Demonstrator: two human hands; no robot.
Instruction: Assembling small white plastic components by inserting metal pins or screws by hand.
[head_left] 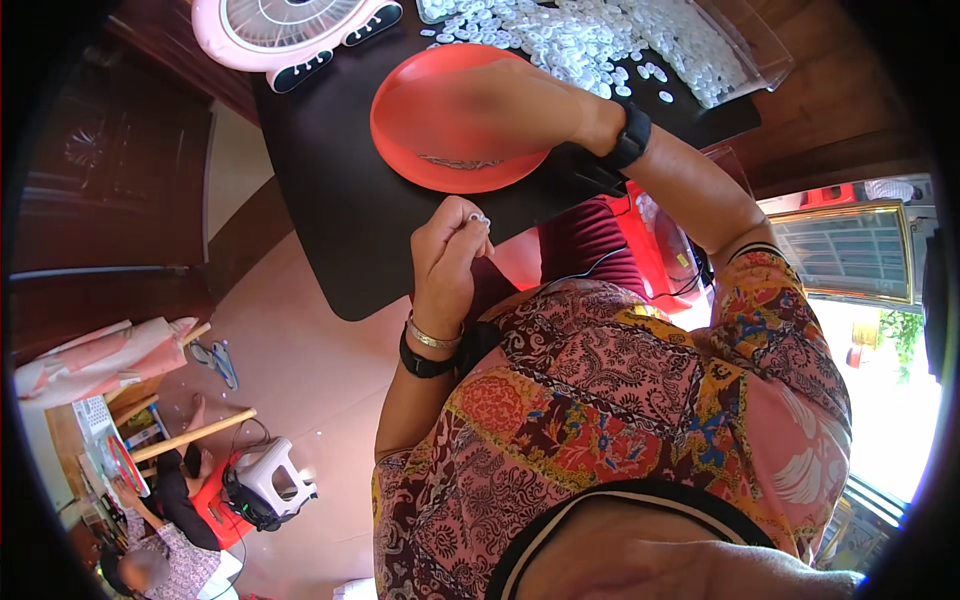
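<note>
My left hand (447,250) is closed in front of the plate, just past the dark table's front edge. A small white plastic piece (481,221) pokes out between its thumb and forefinger. Over the round red plate (400,150) reaches my right hand (500,105), its fingers smeared by motion, so whether it grips anything does not show. A little heap of thin dark metal bits (462,162) lies on the plate under that hand. Behind it spreads a large pile of small white oval pieces (570,50).
A pink fan (260,45) stands at the table's far left. On the far right, a clear plastic box (765,75) holds more white pieces. The black table mat (345,220) extends leftward. At lower left another person (175,550) sits near a white stool (273,478).
</note>
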